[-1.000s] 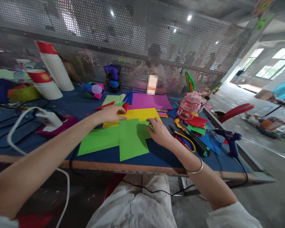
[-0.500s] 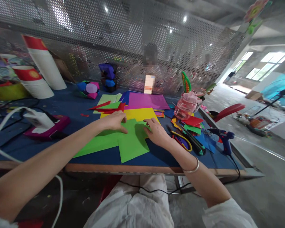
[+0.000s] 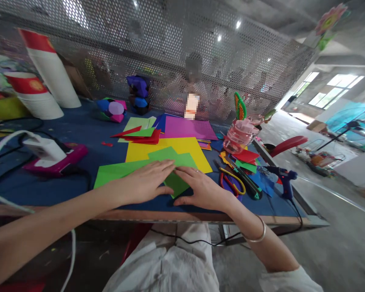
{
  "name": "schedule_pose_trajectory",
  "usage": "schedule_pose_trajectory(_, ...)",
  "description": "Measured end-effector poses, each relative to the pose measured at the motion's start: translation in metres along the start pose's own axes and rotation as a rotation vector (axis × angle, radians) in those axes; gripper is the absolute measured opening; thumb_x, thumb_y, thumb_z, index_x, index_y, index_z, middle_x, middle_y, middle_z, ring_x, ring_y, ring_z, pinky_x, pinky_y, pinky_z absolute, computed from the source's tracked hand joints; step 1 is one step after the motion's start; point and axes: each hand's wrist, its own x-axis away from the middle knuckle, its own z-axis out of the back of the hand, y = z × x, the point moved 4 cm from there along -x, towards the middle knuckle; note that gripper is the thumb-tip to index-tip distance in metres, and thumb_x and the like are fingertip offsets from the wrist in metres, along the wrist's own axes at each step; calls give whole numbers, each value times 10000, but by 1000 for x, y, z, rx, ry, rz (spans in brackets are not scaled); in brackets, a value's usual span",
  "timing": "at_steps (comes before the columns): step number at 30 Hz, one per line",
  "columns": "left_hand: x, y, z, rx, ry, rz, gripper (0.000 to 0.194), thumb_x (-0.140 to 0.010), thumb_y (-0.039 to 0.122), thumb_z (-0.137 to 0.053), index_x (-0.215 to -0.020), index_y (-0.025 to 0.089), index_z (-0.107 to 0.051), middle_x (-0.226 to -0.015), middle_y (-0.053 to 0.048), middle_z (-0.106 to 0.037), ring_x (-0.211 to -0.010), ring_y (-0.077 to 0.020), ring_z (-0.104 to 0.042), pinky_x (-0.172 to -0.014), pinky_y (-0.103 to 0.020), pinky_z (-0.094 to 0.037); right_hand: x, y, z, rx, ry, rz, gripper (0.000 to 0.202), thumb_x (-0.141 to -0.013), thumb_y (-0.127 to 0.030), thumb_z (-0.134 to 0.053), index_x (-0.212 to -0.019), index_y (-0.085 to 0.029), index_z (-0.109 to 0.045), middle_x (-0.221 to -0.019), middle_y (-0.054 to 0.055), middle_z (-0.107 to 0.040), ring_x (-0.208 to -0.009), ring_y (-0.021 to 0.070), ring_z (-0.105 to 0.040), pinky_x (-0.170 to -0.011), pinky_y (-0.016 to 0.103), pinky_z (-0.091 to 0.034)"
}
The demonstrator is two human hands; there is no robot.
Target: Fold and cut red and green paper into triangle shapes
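Observation:
A smaller green paper (image 3: 182, 160) lies at an angle over a larger green sheet (image 3: 109, 172) and a yellow sheet (image 3: 200, 156) on the blue table. My left hand (image 3: 149, 182) rests flat on the green papers, its thumb apart from the fingers. Across from it my right hand (image 3: 200, 186) lies on the smaller green paper, thumb spread toward the table's front edge. The fingertips of both hands nearly meet over that paper, which they partly cover. Behind the yellow sheet are a purple sheet (image 3: 188, 127) and folded red and green papers (image 3: 144, 136).
Scissors (image 3: 241, 184), a cutter (image 3: 252, 188), a pink bottle (image 3: 239, 136) and a glue gun (image 3: 287, 180) lie to the right. At the left are a power strip (image 3: 69, 156), cables and paper cups (image 3: 36, 97). A perforated metal screen (image 3: 158, 44) stands behind.
Both hands have moved toward the front edge, pressed flatter and closer together. The smaller green paper is turned and now lies further back and right. The view has shifted slightly.

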Motion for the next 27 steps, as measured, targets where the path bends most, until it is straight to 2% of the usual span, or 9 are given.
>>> schedule_pose_trajectory(3,16,5,-13,14,-53,-45,767,-1054,645,-510,-1669,195,-415,-1731,-149,-431,-1603,-304,-436,-1304,-430,-349,9,0,-8,35,-43,-32,954,-932,-623,-787,-1620,-56,-450,-1642,286,-511,-1533,377,-519,-1267,555,-443)
schedule_pose_trajectory(6,23,7,-20,11,-68,-52,724,-1106,605,-399,-1674,155,-404,-1736,-167,-404,-1624,-289,-402,-1323,-428,-308,15,0,-13,75,-44,-55,871,-997,-634,-697,-1625,-85,-445,-1646,269,-515,-1542,359,-514,-1253,551,-460)
schedule_pose_trajectory(12,30,18,-28,12,-36,-73,671,-1118,575,-387,-1675,202,-416,-1746,-137,-399,-1650,-275,-351,-1349,-415,-245,21,-10,-16,239,40,-12,649,-1068,-541,-637,-1543,-110,-538,-1521,218,-659,-1396,305,-659,-1164,466,-545)
schedule_pose_trajectory(17,36,18,-34,39,9,-58,721,-1126,603,-320,-1726,207,-272,-1779,-141,-308,-1667,-290,-308,-1357,-466,-261,17,-12,-20,369,65,0,354,-1098,-348,-633,-1369,-124,-671,-1386,217,-742,-1232,286,-753,-1032,421,-605)
schedule_pose_trajectory(19,38,16,-34,56,28,-49,755,-1124,620,-296,-1736,185,-217,-1794,-153,-249,-1676,-300,-280,-1352,-478,-286,14,-11,-19,374,58,-8,301,-1103,-321,-624,-1323,-127,-692,-1330,202,-769,-1165,273,-778,-985,396,-614)
schedule_pose_trajectory(20,39,15,-34,71,40,-46,765,-1123,624,-288,-1738,177,-201,-1799,-155,-228,-1678,-303,-272,-1348,-479,-301,13,-11,-18,377,53,-9,340,-1091,-363,-649,-1333,-127,-687,-1313,198,-776,-1139,272,-786,-965,386,-616)
schedule_pose_trajectory(24,43,9,-29,131,79,-21,769,-1115,628,-292,-1734,174,-231,-1796,-162,-241,-1673,-328,-279,-1335,-514,-335,14,-14,-13,375,38,-28,766,-963,-653,-735,-1481,-109,-588,-1309,204,-773,-1113,298,-786,-922,385,-617)
schedule_pose_trajectory(27,47,6,-27,141,66,12,775,-1113,633,-286,-1723,155,-275,-1790,-172,-269,-1667,-337,-296,-1347,-529,-306,18,-19,-14,388,22,-73,777,-980,-697,-682,-1481,-110,-589,-1276,196,-783,-1096,293,-783,-912,385,-609)
